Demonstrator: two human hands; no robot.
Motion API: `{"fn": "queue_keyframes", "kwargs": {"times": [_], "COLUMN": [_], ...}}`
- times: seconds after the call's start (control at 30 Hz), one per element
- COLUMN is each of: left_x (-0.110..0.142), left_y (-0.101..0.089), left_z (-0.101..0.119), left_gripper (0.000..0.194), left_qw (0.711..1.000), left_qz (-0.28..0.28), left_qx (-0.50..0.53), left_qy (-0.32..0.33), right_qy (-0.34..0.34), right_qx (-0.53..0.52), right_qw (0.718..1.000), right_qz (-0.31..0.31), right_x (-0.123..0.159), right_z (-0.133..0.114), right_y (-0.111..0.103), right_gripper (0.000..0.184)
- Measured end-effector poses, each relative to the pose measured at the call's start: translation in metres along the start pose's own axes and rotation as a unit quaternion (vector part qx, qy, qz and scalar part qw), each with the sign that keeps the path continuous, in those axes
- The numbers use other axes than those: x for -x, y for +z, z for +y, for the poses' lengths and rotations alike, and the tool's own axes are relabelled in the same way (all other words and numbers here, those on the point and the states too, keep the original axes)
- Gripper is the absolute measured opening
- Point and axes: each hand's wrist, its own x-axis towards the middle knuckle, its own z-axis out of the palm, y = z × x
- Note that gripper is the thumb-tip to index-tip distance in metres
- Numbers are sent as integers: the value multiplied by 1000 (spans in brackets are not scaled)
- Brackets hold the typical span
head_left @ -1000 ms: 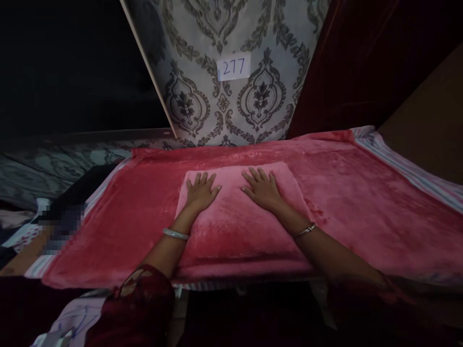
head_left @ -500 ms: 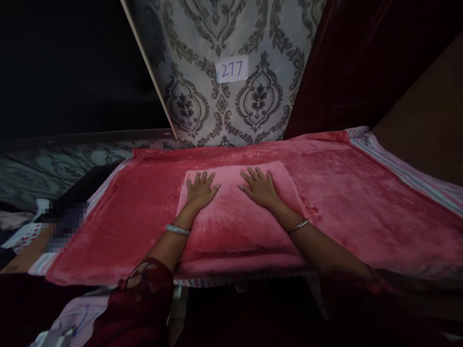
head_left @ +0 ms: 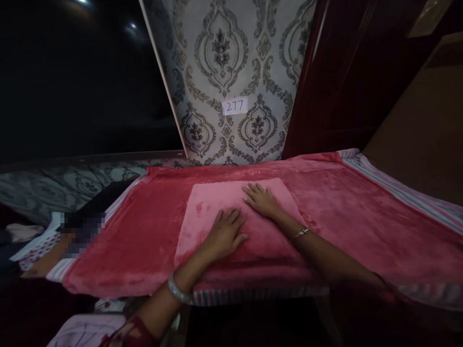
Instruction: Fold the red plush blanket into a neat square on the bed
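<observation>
A folded pink plush cloth (head_left: 210, 197), roughly square, lies flat on a larger red-pink plush blanket (head_left: 137, 221) that covers the table. My left hand (head_left: 224, 233) is over the middle of the folded cloth, fingers stretched out and pointing away from me, holding nothing. Near the far right part of the same cloth my right hand (head_left: 261, 200) lies flat, fingers apart, palm down. Both hands are empty. The near edge of the folded cloth is partly behind my left forearm.
Patterned wallpaper (head_left: 220, 62) with a paper label reading 277 (head_left: 235, 105) stands behind the table. A large dark screen (head_left: 79, 86) is at the left, a dark red door or panel (head_left: 336, 86) at the right. Dotted fabric (head_left: 38, 248) lies left.
My left hand has moved right and nearer to me, from the cloth's far left corner to its middle. My right hand stays near the far right part. The camera view has tilted up.
</observation>
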Motion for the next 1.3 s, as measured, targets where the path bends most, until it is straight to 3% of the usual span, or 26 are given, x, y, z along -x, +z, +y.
{"fn": "queue_keyframes", "kwargs": {"times": [0.17,0.27,0.4,0.57,0.8,0.97,1.07,1.13,1.3], "left_x": [18,18,19,22,22,21,27,37,69], "left_y": [18,30,41,43,45,41,34,31,46], "left_z": [8,5,2,1,1,4,6,7,1], "left_gripper": [63,62,59,61,61,60,59,54,50], "left_qw": [998,996,994,993,993,993,993,990,972], "left_qz": [51,72,95,107,102,112,116,140,220], "left_qx": [-24,-44,-60,-58,-55,-42,-25,-25,-83], "left_qy": [-18,-20,-7,-3,-5,-9,-4,-10,-29], "right_qy": [-187,-224,-202,-123,-86,-91,-76,-106,-319], "right_qx": [-47,-23,21,38,36,36,39,38,-7], "right_qw": [980,973,978,990,996,995,995,993,944], "right_qz": [-43,-54,-42,-51,-5,-25,-47,-44,-80], "right_x": [10,4,-24,-52,-51,-50,-48,-41,-10], "right_z": [-11,-6,15,32,31,32,19,0,-58], "right_y": [2,6,4,4,19,10,-2,-8,-1], "right_gripper": [51,55,61,62,61,62,60,57,53]}}
